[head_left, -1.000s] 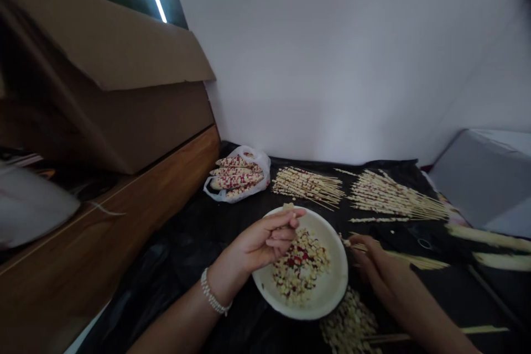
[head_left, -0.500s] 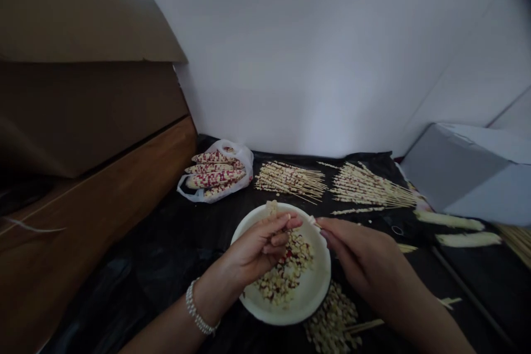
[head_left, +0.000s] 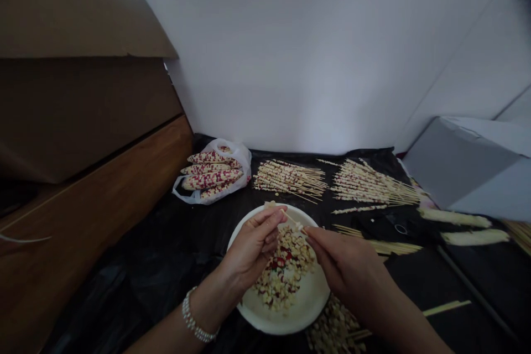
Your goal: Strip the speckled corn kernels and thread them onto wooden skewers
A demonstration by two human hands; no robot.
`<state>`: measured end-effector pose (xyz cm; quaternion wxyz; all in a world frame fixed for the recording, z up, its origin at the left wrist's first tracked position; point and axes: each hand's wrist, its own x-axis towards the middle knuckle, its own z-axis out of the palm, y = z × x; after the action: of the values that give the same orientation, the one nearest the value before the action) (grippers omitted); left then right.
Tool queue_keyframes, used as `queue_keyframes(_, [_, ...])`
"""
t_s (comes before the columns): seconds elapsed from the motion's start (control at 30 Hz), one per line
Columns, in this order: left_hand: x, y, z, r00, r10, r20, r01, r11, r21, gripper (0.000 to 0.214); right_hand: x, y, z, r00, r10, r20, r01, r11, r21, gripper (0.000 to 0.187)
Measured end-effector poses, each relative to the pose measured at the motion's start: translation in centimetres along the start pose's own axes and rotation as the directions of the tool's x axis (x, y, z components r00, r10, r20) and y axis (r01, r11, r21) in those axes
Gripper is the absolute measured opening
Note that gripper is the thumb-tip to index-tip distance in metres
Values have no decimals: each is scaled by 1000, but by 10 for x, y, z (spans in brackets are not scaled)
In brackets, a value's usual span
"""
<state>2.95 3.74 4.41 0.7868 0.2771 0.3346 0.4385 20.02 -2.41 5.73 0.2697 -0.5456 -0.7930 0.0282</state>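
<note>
Over the white bowl (head_left: 317, 301), my right hand (head_left: 352, 260) grips a thin wooden skewer (head_left: 289, 216) that points up and left. Pale corn kernels (head_left: 299, 226) sit on it just ahead of my right fingertips. My left hand (head_left: 253, 243) is pinched at the skewer's tip on a small pale corn kernel, mostly hidden by the fingers. Behind the left fingertips shows a pale translucent piece (head_left: 270, 204) that I cannot identify. Loose corn kernels (head_left: 282, 287), cream and dark red, lie in the bowl beneath my hands.
Behind the bowl are a plastic bag (head_left: 244, 157) of speckled corn cobs (head_left: 211, 179) and two piles of kernel-covered skewers (head_left: 286, 180). Bare skewers (head_left: 394, 246), stripped cobs (head_left: 475, 237) and a white box (head_left: 468, 166) are at right. More kernels (head_left: 336, 326) lie beside the bowl.
My hands have come closer together, and the left fingertips now meet the skewer's tip. More of the skewer shows between them. The view has shifted slightly.
</note>
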Motion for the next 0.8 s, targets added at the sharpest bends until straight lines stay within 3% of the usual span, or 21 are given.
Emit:
queue_keyframes(0.2, [-3, -1, 0, 1000, 11, -23, -10, 999, 37, 23, 0, 2, 7, 997, 39, 66, -49, 987, 151, 29])
queue_keyframes(0.53, [-2, -4, -1, 1000, -2, 15, 1, 999, 45, 20, -6, 1, 15, 992, 117, 51, -123, 984, 130, 27])
queue_keyframes(0.8, [1, -3, -3, 1000, -7, -5, 7, 999, 43, 21, -9, 1, 16, 995, 99, 1, -98, 993, 58, 26])
